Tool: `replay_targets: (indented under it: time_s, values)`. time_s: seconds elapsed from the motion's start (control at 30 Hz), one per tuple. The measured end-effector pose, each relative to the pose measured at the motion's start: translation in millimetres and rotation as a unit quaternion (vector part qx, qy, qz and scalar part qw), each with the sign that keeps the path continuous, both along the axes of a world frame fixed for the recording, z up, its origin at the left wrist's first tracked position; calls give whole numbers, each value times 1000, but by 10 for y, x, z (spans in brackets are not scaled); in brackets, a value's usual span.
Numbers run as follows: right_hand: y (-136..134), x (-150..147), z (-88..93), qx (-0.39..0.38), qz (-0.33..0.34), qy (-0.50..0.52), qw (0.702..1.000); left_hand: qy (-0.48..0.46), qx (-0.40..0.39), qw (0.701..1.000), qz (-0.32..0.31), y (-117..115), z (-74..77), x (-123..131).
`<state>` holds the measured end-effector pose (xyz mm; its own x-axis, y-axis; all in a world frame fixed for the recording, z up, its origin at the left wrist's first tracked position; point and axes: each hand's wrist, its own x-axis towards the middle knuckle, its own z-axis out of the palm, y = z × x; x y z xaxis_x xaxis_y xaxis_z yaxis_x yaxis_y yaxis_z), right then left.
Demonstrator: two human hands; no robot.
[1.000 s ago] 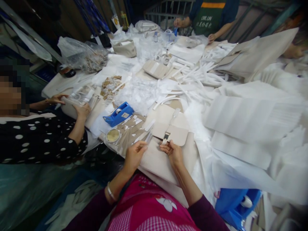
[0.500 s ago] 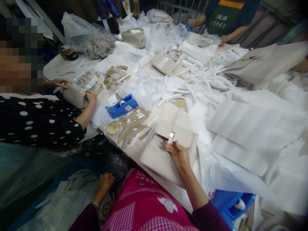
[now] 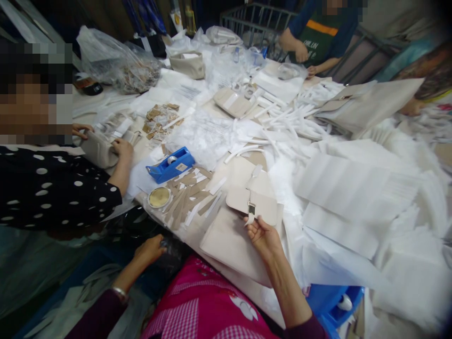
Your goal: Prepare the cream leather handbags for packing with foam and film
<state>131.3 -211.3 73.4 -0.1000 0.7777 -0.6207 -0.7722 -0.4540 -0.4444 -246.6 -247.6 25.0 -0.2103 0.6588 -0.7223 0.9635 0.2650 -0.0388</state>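
A cream handbag (image 3: 231, 240) lies on the near part of the table, its flap (image 3: 266, 205) uppermost and a metal buckle (image 3: 252, 208) on the strap. My right hand (image 3: 263, 235) is closed, pinching the strap's lower end at the flap's edge. Off the table's near edge, above a blue bin, my left hand (image 3: 150, 250) hangs with its fingers curled in. What it may hold is hidden. Beyond the bag lie grey and white strips (image 3: 187, 197), a round tin (image 3: 159, 197) with yellowish contents and a blue tape dispenser (image 3: 171, 164).
At left, a co-worker in a dotted top (image 3: 52, 188) handles another bag (image 3: 100, 148). Another person (image 3: 321, 35) stands across the table. White foam sheets (image 3: 346, 188) are stacked at right, near a second blue dispenser (image 3: 335, 301). The blue bin (image 3: 67, 287) holds pale scraps.
My left hand has risen and moved toward the table edge. My right hand stays on the strap. The person across has lifted a hand away from a blue dispenser. The view has shifted slightly.
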Motion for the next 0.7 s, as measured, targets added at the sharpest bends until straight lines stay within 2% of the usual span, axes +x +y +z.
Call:
replay_targets:
  time_s: [0.07,0.13,0.23,0.3,0.4,0.5,0.57,0.63,0.7]
  values:
    - [38,20,29,-13,-1,-1,1000,-15,68,997,-17,248,262,240]
    - [73,31,55,-12,-6,-3,1000,-36,185,980,-69,503,503,532]
    - [130,40,86,-11,2,-17,1000,-184,342,907,-163,910,695,1016]
    - [196,58,119,-18,19,-38,999,-317,375,852,-184,1202,675,1339]
    - [360,130,216,15,36,-85,996,-489,338,786,-170,1644,488,1775]
    - [554,262,308,105,16,-202,974,-579,269,764,-91,2039,256,2106]
    - [650,368,290,152,-12,-356,922,-599,244,763,-15,2262,135,2253]
    - [692,469,181,172,-10,-528,832,-606,242,757,31,2445,58,2344]
    - [678,545,9,179,37,-652,736,-578,283,765,29,2564,23,2393]
